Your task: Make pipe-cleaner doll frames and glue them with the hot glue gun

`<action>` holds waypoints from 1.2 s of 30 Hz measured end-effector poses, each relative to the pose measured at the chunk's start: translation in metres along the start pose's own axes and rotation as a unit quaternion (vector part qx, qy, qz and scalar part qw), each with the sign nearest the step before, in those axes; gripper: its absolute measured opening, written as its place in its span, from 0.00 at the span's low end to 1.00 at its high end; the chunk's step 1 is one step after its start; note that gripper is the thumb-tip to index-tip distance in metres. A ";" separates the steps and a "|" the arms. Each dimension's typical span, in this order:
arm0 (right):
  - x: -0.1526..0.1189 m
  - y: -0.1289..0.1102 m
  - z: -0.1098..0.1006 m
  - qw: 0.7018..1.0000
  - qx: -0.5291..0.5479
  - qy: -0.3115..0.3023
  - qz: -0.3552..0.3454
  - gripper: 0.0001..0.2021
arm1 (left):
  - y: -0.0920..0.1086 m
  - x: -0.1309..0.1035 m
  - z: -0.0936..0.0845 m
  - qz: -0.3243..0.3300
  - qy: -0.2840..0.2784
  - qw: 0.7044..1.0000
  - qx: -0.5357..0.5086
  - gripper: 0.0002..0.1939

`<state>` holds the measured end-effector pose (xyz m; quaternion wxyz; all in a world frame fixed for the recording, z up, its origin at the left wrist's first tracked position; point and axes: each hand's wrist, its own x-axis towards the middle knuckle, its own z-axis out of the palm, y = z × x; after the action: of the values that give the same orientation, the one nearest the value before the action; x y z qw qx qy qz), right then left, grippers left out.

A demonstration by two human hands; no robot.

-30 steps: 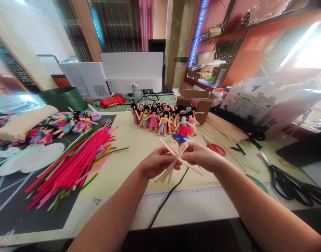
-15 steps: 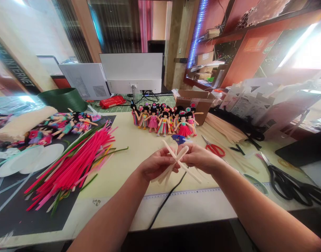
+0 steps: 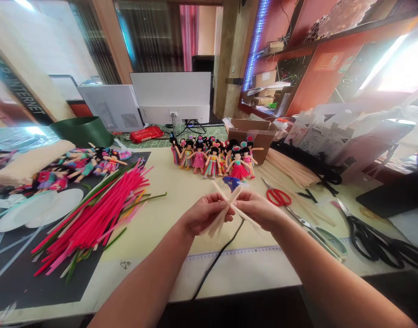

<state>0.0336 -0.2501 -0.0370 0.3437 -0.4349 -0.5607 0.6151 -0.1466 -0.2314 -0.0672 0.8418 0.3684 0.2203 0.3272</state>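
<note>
A bundle of cream pipe cleaners (image 3: pixel 219 220) is held between my two hands over the middle of the table, its strands crossing in an X and fanning downward. My left hand (image 3: pixel 204 211) pinches the crossing from the left. From the right, my right hand (image 3: pixel 254 207) closes on the same strands, its thumb close to the left thumb. Just beyond the hands lies a blue tool, likely a glue gun (image 3: pixel 232 182), partly hidden, with a black cord (image 3: pixel 218 256) running toward the table's front edge.
Several small dolls (image 3: pixel 213 159) stand behind my hands. Red and green pipe cleaners (image 3: pixel 95 214) lie at left near white plates (image 3: pixel 54 207). Red-handled scissors (image 3: pixel 279 197), green-handled scissors (image 3: pixel 318 234) and black scissors (image 3: pixel 369 234) lie at right. A ruler (image 3: pixel 236 253) runs along the front.
The rounded loop at the top of the cream bundle has flattened into straighter crossed ends. My right hand has shifted slightly left and down, uncovering more of the green-handled scissors.
</note>
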 end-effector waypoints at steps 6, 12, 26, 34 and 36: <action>0.003 0.003 0.001 0.992 0.036 0.120 0.013 0.19 | 0.004 0.001 0.003 0.098 0.080 0.987 0.104 0.18; 0.009 0.001 0.012 0.977 -0.046 0.205 -0.024 0.20 | 0.001 -0.002 0.001 0.227 0.161 0.887 0.369 0.16; 0.017 0.006 0.017 0.932 -0.226 0.260 -0.113 0.11 | 0.006 -0.008 0.001 0.318 0.228 0.637 0.664 0.07; 0.021 0.004 0.022 0.921 -0.256 0.256 -0.143 0.10 | 0.003 -0.001 -0.001 0.327 0.237 0.759 0.510 0.08; 0.021 0.003 0.023 0.920 -0.258 0.257 -0.144 0.10 | 0.002 -0.001 -0.001 0.323 0.244 0.772 0.491 0.08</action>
<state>0.0048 -0.2402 -0.0437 0.4373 -0.5660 -0.6488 0.2598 -0.1491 -0.2305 -0.0664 0.3093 0.6886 0.4168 0.5064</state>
